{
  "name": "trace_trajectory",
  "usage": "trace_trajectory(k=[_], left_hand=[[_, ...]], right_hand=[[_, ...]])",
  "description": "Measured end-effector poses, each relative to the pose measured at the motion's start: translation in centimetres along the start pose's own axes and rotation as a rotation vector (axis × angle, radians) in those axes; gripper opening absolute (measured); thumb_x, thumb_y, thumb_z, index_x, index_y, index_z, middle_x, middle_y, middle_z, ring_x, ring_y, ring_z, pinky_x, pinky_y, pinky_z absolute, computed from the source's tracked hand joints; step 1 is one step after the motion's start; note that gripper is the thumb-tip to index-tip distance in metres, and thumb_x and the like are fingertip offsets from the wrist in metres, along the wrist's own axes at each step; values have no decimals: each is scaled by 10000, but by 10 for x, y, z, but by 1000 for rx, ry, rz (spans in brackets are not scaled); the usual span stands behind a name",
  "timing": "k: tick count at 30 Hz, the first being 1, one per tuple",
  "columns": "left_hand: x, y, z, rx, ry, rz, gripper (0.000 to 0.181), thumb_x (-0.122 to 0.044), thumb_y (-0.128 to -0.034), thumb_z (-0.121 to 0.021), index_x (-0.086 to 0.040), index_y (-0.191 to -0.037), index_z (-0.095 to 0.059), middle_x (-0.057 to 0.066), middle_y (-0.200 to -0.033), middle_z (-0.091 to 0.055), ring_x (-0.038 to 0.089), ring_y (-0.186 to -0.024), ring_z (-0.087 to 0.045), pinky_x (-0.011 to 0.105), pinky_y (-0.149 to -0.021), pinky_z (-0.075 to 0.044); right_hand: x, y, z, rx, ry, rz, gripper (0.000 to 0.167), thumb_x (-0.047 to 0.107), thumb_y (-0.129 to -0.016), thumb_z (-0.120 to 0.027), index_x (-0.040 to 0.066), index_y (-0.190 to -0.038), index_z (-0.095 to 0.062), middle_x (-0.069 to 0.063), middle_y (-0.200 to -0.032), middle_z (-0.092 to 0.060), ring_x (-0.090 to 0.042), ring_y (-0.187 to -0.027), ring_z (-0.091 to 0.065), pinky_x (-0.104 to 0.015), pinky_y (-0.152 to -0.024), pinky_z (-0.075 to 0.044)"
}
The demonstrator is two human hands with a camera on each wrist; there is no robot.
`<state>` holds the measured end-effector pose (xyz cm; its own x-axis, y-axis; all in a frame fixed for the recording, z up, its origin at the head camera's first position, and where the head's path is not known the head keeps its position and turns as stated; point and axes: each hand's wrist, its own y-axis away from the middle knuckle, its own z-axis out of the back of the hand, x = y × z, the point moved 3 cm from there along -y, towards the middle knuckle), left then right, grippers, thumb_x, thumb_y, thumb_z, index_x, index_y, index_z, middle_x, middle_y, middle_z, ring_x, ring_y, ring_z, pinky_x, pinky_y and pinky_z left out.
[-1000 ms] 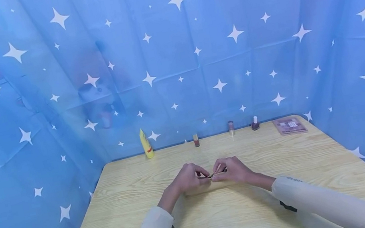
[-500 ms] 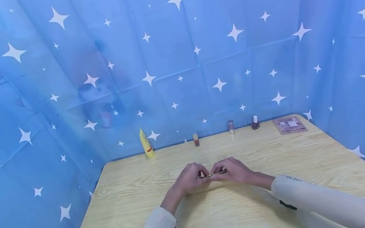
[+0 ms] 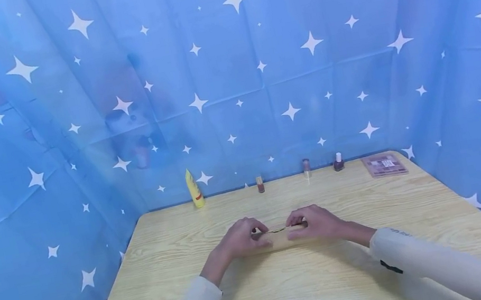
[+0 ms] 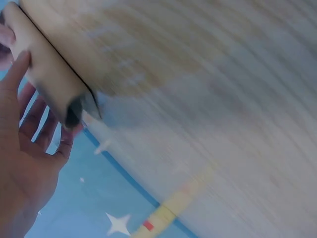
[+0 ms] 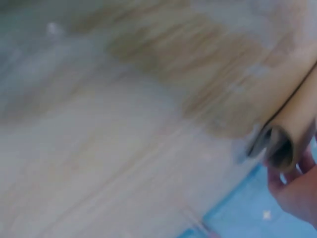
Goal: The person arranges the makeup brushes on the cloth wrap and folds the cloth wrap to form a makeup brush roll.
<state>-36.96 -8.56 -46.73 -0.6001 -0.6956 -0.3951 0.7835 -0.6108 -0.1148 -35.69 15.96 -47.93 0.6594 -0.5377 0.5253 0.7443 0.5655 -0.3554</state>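
Note:
In the head view a tan, rolled-looking piece (image 3: 279, 240) lies at the middle of the table between both hands. It has a thin yellowish upper edge, and whether it is paper or leather I cannot tell. My left hand (image 3: 241, 238) holds its left part between thumb and fingers. At the other end, my right hand (image 3: 317, 223) grips it the same way. The left wrist view shows the tan roll (image 4: 49, 62) with a dark line along it, the left thumb on its surface. Its hollow curled end, the tan roll (image 5: 297, 116), shows above the right fingers in the right wrist view.
Along the table's (image 3: 180, 246) back edge stand a yellow tube (image 3: 195, 190), a small dark red bottle (image 3: 260, 185), a slim pinkish tube (image 3: 306, 167) and a white-capped nail polish bottle (image 3: 338, 162). A makeup palette (image 3: 384, 165) lies at back right. Starry blue curtains (image 3: 226, 66) surround the table.
Both hands have moved apart from the middle, where their fingertips met on the upper edge. More of the tan piece now shows between them. The items at the back have stayed put.

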Motion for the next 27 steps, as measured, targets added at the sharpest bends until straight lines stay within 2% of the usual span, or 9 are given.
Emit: trace_trajectory(k=[4, 9, 18, 21, 23, 25, 27], left_hand=[[10, 7, 5, 18, 14, 36, 388, -373, -863, -865, -169, -1181, -775, -78, -1080, -727, 63, -916, -607, 255, -832, -529], [17, 4, 9, -1, 49, 46, 376, -313, -875, -862, -151, -1201, -769, -45, -1112, -732, 75, -943, -610, 278, -859, -536], [30, -11, 7, -35, 77, 88, 393, -352, -901, -830, -158, -1236, -756, -5, -1200, -726, 124, -1039, -641, 339, -938, -548], [31, -12, 7, -32, 75, 103, 426, -381, -907, -816, -156, -1261, -743, 7, -1239, -715, 150, -1079, -642, 358, -963, -546], [31, -9, 10, -33, 66, 119, 486, -433, -919, -792, -158, -1312, -715, 22, -1312, -688, 189, -1178, -625, 395, -1023, -526], [32, -4, 17, -44, 26, 133, 566, -497, -934, -753, -160, -1381, -665, 48, -1420, -627, 246, -1315, -560, 477, -1112, -463], [34, 2, 26, -69, -64, 134, 661, -560, -945, -710, -148, -1450, -600, 89, -1529, -533, 319, -1432, -453, 560, -1166, -384]], right_hand=[[-8, 6, 13, 3, -2, 18, 138, 269, -919, -821, 156, -989, -783, 73, -909, -763, -79, -836, -705, -291, -744, -586], [-16, 0, 20, 8, 20, 40, 95, 238, -948, -789, 145, -964, -791, 77, -871, -757, -71, -803, -698, -260, -717, -575], [-35, -16, 20, -13, 24, -62, 82, 248, -955, -779, 177, -996, -786, 100, -902, -750, -57, -828, -686, -277, -759, -565], [-35, -16, 21, -19, 11, -71, 104, 239, -965, -767, 150, -1018, -781, 68, -920, -757, -106, -856, -703, -325, -783, -579], [-35, -15, 22, -37, 17, -73, 165, 247, -969, -763, 111, -1062, -778, 19, -975, -767, -182, -914, -713, -397, -825, -585], [-36, -14, 27, -78, 60, -76, 241, 273, -968, -764, 94, -1128, -763, -41, -1078, -765, -270, -1017, -707, -489, -895, -569], [-38, -11, 35, -139, 147, -61, 351, 309, -959, -772, 75, -1218, -733, -120, -1223, -728, -360, -1145, -661, -585, -973, -517]])
